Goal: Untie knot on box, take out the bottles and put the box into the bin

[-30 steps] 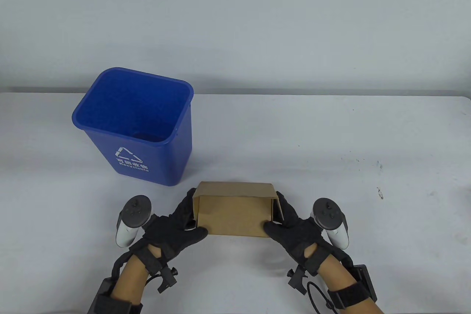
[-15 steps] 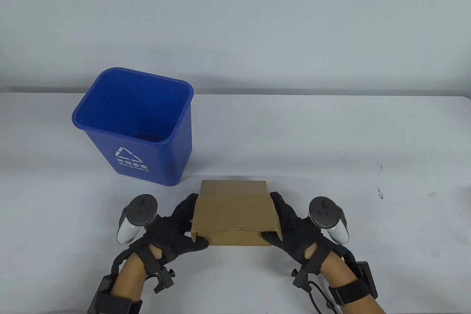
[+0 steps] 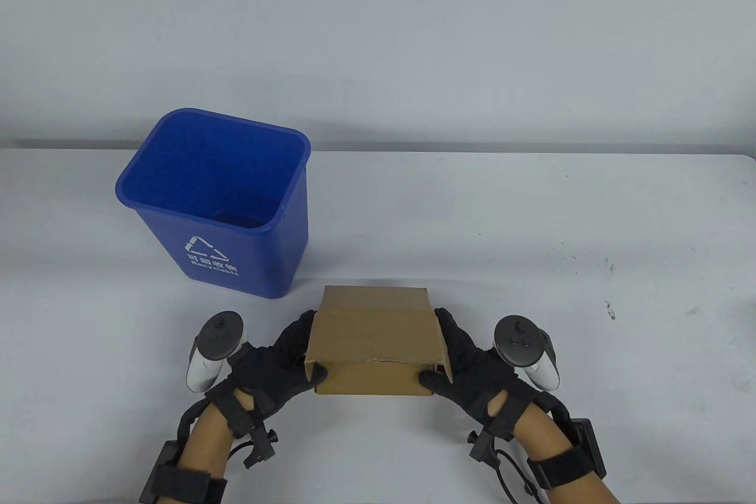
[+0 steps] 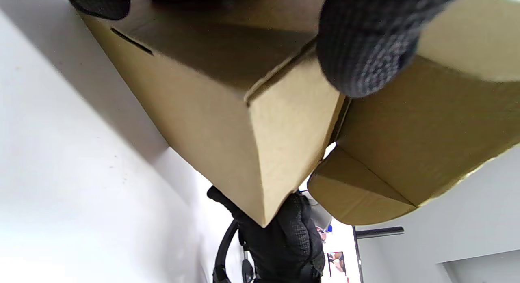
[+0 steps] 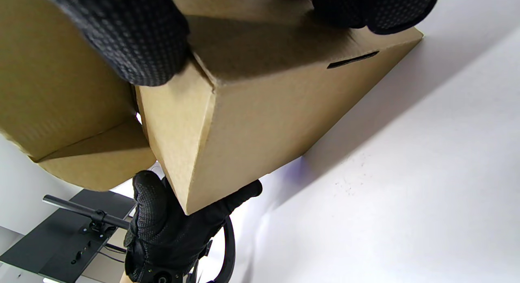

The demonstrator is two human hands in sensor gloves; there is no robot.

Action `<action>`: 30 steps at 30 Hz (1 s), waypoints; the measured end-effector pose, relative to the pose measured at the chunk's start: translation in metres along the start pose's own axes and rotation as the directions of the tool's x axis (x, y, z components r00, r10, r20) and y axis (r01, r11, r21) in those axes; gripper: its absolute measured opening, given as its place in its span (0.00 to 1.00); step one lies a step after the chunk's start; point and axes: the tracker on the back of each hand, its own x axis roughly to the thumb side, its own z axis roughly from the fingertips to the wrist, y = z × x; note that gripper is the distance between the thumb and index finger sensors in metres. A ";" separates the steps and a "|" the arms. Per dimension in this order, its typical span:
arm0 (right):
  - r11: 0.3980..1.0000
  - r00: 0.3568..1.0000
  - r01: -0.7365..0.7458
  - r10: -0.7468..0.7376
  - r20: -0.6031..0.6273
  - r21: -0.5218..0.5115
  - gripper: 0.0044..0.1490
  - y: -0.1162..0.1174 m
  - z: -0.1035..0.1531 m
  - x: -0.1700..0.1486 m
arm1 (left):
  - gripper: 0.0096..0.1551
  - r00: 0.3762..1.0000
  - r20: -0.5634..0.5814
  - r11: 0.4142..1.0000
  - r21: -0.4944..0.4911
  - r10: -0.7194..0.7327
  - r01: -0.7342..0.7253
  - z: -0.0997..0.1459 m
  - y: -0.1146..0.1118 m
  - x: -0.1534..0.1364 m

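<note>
Bin [image 3: 236, 232] was blue, open top, white recycling triangle on its front with Chinese characters and a small Latin line under it, too small to read for sure. It stood on a white table [image 3: 531, 220]; plain grey-white wall behind; a few dark specks on the tabletop well right of the bin. Box [image 3: 375, 338], plain brown cardboard, no print, sat just in front of the bin and to its right, lid flap down over the top. A thin slot showed on each box end in both wrist views. Left hand [image 3: 277, 365] gripped the box's bin-side end, thumb on the near front corner, fingers along the side. Right hand [image 3: 466, 365] gripped the far end the same way. Both palms faced inward, wrists low near the table.
</note>
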 end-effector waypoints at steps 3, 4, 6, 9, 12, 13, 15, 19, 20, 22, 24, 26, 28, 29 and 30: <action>1.000 1.000 0.013 -0.013 -0.002 0.002 0.64 0.000 0.000 -0.001 | 0.62 1.000 0.000 1.000 0.005 0.025 -0.025 0.000 0.000 -0.001; 1.000 1.000 0.011 -0.011 -0.001 0.002 0.64 0.000 0.000 -0.001 | 0.62 1.000 -0.001 1.000 0.004 0.016 -0.016 0.000 0.000 -0.001; 1.000 1.000 0.004 -0.004 -0.002 0.003 0.64 0.000 0.000 -0.001 | 0.63 1.000 0.000 1.000 0.004 0.012 -0.012 0.000 0.000 -0.002; 1.000 1.000 -0.006 0.006 -0.005 0.002 0.64 0.001 -0.001 -0.001 | 0.63 0.998 0.013 0.999 0.006 0.054 -0.054 0.000 0.000 -0.004; 1.000 1.000 -0.005 0.005 -0.006 0.003 0.64 0.001 -0.001 -0.001 | 0.62 0.995 0.014 0.995 0.011 0.098 -0.098 0.000 0.000 -0.005; 1.000 1.000 -0.006 0.006 -0.006 0.003 0.64 0.001 -0.001 -0.001 | 0.62 0.996 0.009 0.996 0.006 0.085 -0.085 0.000 0.000 -0.005; 1.000 1.000 -0.011 0.011 -0.008 0.004 0.64 0.002 -0.001 -0.001 | 0.62 0.999 0.001 0.999 0.005 0.051 -0.051 0.000 0.000 -0.004; 1.000 1.000 -0.015 0.015 -0.013 0.010 0.64 0.002 -0.001 -0.001 | 0.61 0.999 -0.010 0.999 0.015 0.043 -0.043 0.000 0.000 -0.003; 1.000 1.000 -0.014 0.014 -0.015 0.011 0.65 0.003 -0.001 -0.001 | 0.60 0.999 -0.014 0.999 0.016 0.038 -0.038 0.000 0.000 -0.003; 1.000 1.000 -0.010 0.011 -0.020 0.017 0.65 0.003 -0.002 -0.002 | 0.61 1.000 -0.028 1.000 0.019 0.006 -0.005 0.000 0.000 -0.003; 1.000 1.000 -0.006 0.006 -0.025 0.022 0.65 0.004 -0.002 -0.003 | 0.62 0.999 -0.037 1.000 0.017 -0.018 0.019 -0.001 -0.001 -0.001; 1.000 1.000 0.000 0.001 -0.028 0.025 0.65 0.004 -0.002 -0.004 | 0.63 0.998 -0.043 0.999 0.012 -0.044 0.044 -0.001 -0.001 -0.001; 1.000 1.000 0.006 -0.006 -0.030 0.026 0.65 0.004 -0.003 -0.006 | 0.63 0.997 -0.051 0.998 0.008 -0.057 0.057 -0.001 -0.001 -0.001; 1.000 1.000 0.009 -0.008 -0.031 0.024 0.65 0.004 -0.003 -0.006 | 0.64 0.997 -0.053 0.998 0.006 -0.062 0.062 -0.001 0.000 -0.001; 1.000 0.999 0.012 -0.011 -0.031 0.022 0.65 0.004 -0.003 -0.007 | 0.64 0.996 -0.056 0.998 0.003 -0.068 0.068 -0.001 0.000 -0.001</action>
